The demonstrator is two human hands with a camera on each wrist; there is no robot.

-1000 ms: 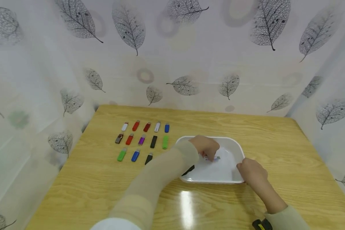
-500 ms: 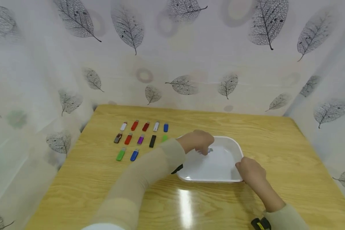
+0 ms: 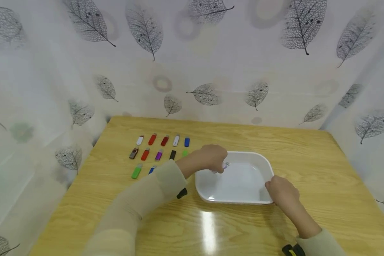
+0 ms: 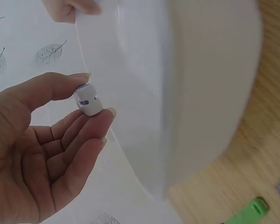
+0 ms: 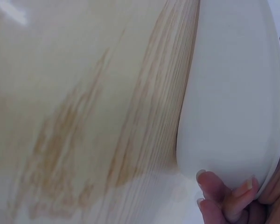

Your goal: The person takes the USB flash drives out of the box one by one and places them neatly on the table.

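Note:
My left hand [image 3: 213,158] is over the left part of the white tray [image 3: 239,183]. It pinches a small USB flash drive [image 3: 225,165], whose metal plug points right. In the left wrist view the white flash drive [image 4: 89,100], bluish at one edge, sits between thumb and fingertips, with the other fingers curled loosely below. At the tray's right end, my right hand [image 3: 282,190] grips the rim. The right wrist view has fingertips [image 5: 245,186] against the outside of the tray wall [image 5: 228,93]. No other flash drive shows inside the tray.
Left of the tray, flash drives lie in rows on the wooden table [image 3: 307,160]: white [image 3: 140,140], red [image 3: 152,139], purple [image 3: 158,155], green [image 3: 136,171] and others. My left sleeve [image 3: 147,192] covers part of the front row. A leaf-patterned curtain [image 3: 211,64] surrounds the table.
My left hand has moved left and slightly up inside the tray with the flash drive. Its forearm now covers more of the rows. The right hand holds the same spot on the rim.

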